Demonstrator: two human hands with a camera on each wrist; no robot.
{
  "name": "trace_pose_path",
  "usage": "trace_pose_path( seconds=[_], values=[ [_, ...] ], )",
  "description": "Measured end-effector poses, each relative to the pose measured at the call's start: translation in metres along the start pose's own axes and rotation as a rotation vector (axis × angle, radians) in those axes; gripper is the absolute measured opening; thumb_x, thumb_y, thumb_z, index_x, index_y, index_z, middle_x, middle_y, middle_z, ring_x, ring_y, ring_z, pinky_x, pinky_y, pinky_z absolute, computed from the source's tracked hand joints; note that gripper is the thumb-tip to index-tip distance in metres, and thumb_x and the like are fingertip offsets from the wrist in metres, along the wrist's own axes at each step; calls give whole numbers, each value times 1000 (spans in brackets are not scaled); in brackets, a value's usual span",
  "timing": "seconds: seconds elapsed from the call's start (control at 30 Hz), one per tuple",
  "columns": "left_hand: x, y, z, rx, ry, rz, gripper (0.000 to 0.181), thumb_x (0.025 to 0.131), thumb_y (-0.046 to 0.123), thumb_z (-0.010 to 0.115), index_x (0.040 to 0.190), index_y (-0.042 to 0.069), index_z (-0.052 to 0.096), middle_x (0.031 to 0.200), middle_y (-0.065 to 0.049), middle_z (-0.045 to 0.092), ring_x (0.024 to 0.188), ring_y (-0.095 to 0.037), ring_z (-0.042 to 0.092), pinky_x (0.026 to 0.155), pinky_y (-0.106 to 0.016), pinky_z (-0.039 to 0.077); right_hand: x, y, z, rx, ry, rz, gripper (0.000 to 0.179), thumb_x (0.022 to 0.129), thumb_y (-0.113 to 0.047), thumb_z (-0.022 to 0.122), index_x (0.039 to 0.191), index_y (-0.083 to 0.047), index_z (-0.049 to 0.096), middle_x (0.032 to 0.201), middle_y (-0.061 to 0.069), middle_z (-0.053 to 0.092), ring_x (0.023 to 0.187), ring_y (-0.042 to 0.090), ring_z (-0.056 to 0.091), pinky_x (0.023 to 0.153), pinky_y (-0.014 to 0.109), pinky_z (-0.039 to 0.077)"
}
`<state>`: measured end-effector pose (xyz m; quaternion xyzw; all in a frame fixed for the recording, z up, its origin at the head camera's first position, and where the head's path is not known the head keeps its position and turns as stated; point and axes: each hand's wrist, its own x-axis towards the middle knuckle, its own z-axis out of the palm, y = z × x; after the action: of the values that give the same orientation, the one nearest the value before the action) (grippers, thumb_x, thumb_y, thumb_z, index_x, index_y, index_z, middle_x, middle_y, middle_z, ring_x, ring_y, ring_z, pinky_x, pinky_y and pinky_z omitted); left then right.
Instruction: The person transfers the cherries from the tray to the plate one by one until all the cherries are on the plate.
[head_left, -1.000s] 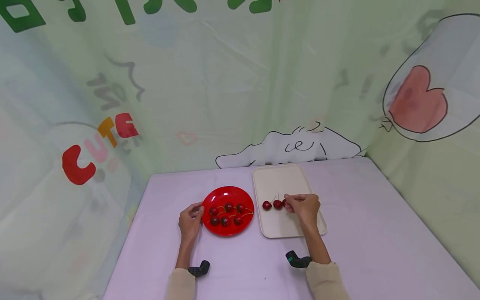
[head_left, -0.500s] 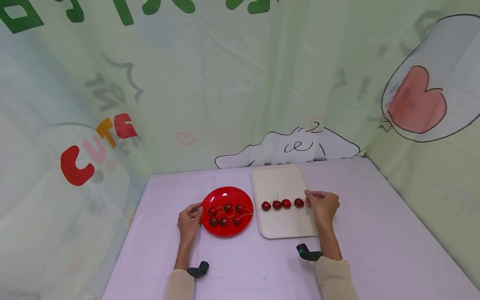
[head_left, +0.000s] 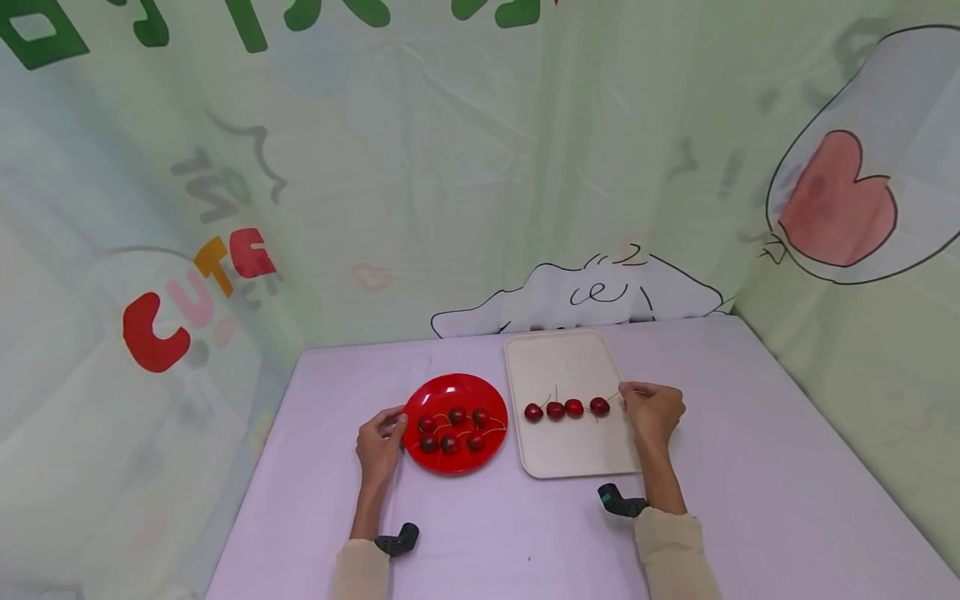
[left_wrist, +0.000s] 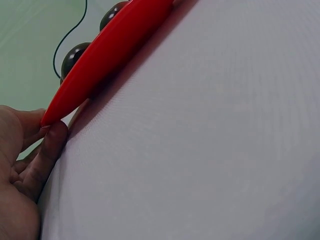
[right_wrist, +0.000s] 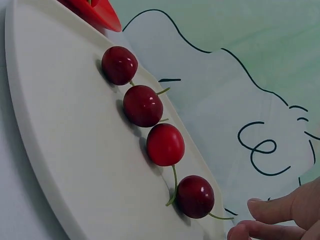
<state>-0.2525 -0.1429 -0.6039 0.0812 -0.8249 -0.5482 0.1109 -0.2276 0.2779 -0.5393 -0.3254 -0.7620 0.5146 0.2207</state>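
My left hand (head_left: 378, 446) holds the left rim of a red plate (head_left: 459, 386), on which several stemmed cherries (head_left: 450, 443) lie. The left wrist view shows thumb and finger pinching the plate's edge (left_wrist: 100, 62). To the right, a cream tray (head_left: 562, 358) carries several cherries in a row. At the tray's right edge, my right hand (head_left: 654, 412) is beside the stem of the rightmost cherry (head_left: 599, 407). Seen from the right wrist, the thumb and fingers of that hand (right_wrist: 285, 215) are spread apart, right at the stem's tip, with a gap between them.
A pale lilac cloth (head_left: 480, 533) covers the table. Behind it hangs a light green printed curtain (head_left: 450, 167), meeting the table's back edge just beyond the tray. A black wrist device sits on each forearm, the left one (head_left: 399, 540) close to the cloth.
My right hand has moved right from over the tray to its right edge, and the third and fourth cherries of the row now show fully. The left hand stays at the plate.
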Motion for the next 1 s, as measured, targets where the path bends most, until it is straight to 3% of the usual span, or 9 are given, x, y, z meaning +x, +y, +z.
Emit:
trace_pose_path(
  seconds=[0.17,0.3,0.43,0.53,0.63,1.0],
  values=[
    [1,0,1,1,7,17,24,107,18,71,129,10,80,119,-15,81,77,-11,66,63,-15,51,4,3,4,-20,-1,-23,26,98,-7,79,113,14,79,101,33,79,57,3,59,51,10,42],
    [0,1,0,-6,2,15,24,107,17,70,128,10,80,119,-16,81,79,-13,67,64,-15,52,6,4,6,-51,6,-41,24,98,-7,77,112,13,79,108,34,78,75,26,73,60,12,42],
    [0,1,1,-5,0,9,24,108,17,70,128,10,80,120,-16,80,82,-16,68,65,-14,52,5,4,7,-58,-3,-59,23,99,-5,76,112,14,79,112,35,77,101,46,73,78,30,51],
    [0,-1,2,-8,4,9,24,108,17,70,128,10,80,120,-16,80,83,-17,68,65,-14,52,5,4,7,-63,-9,-70,23,99,-3,75,111,15,78,112,37,76,105,50,71,90,47,53],
    [0,-3,2,-9,6,11,24,108,18,70,129,10,80,120,-16,80,83,-18,68,65,-14,52,5,5,7,-71,-10,-76,21,98,-2,74,109,16,78,111,38,76,106,51,69,96,56,52],
    [1,-5,1,1,8,18,25,108,18,69,130,10,80,121,-15,80,83,-19,67,65,-15,52,8,7,9,-70,-13,-74,19,98,-1,74,105,16,78,108,37,76,105,51,67,91,53,51]
  ],
)
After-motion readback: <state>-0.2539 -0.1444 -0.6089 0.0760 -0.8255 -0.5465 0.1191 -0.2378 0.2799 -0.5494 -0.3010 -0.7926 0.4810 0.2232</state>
